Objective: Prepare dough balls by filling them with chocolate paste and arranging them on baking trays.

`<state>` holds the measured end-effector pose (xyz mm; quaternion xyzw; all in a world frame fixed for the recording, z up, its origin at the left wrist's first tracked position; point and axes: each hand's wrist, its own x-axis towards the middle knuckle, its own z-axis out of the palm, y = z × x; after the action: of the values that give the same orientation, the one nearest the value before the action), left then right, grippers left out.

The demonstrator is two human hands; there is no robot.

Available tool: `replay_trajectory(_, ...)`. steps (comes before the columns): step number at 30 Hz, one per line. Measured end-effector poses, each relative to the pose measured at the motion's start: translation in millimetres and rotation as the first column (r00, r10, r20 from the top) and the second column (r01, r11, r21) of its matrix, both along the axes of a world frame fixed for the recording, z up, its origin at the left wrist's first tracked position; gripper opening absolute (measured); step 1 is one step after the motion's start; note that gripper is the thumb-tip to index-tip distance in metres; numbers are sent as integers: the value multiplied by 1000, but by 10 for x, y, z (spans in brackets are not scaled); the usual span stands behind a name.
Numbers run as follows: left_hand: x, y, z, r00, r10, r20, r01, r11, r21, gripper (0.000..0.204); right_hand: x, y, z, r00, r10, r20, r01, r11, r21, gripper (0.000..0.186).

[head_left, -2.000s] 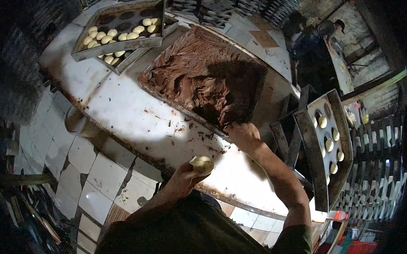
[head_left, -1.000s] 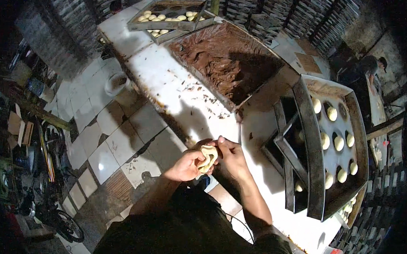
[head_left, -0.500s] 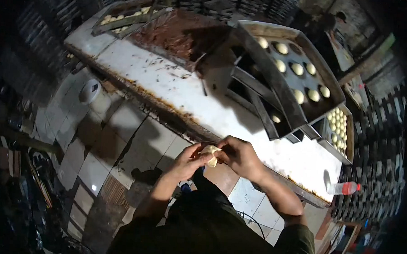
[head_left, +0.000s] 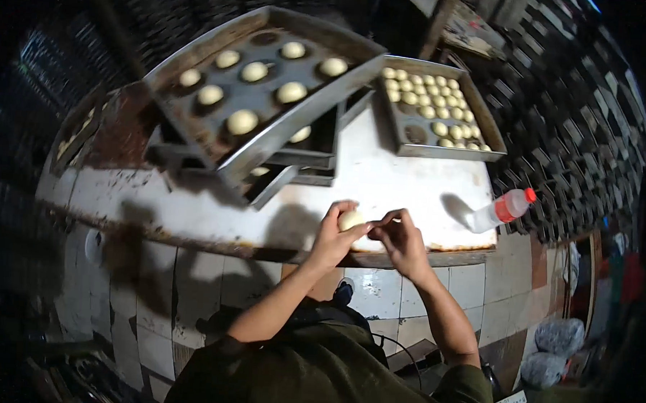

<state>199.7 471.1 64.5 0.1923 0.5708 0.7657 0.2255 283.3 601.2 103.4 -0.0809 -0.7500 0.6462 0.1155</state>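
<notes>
My left hand is wrapped around a pale, round dough ball, which shows between thumb and fingers above the front edge of the white worktable. Close on its right is my right hand, fingers curled and fingertips drawn together beside the ball and the left thumb. Whatever those right fingertips pinch, if anything, is too small to make out. Beyond the hands, to the left, a deep metal tray rests at a slant on other trays. Several spaced dough balls sit in it.
A second metal tray at the back right holds many dough balls in close rows. A clear bottle with a red cap and label leans at the table's right end. A brown-smeared area lies at far left. Tiled floor borders the table.
My view has swung to the right, bringing the full second tray into sight. The dough between my hands, uneven before, now looks round and smooth. Both hands are now over the table's front edge.
</notes>
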Motion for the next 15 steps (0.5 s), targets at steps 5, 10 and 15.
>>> replay_trajectory(5,-121,1028,-384,732,-378,-566,-266,607,-749,79,-316,1256,-781,928,-370,44,344,896,279,20)
replay_trajectory(10,-148,199,-291,882,45,-468,-293,832,-472,68,-538,707,-991,997,50,-55,-6,796,605,19)
replay_trajectory(15,127,-1127,-347,735,336,-589,-662,542,-517,35,-213,1254,-957,987,159,-11,-86,593,801,5)
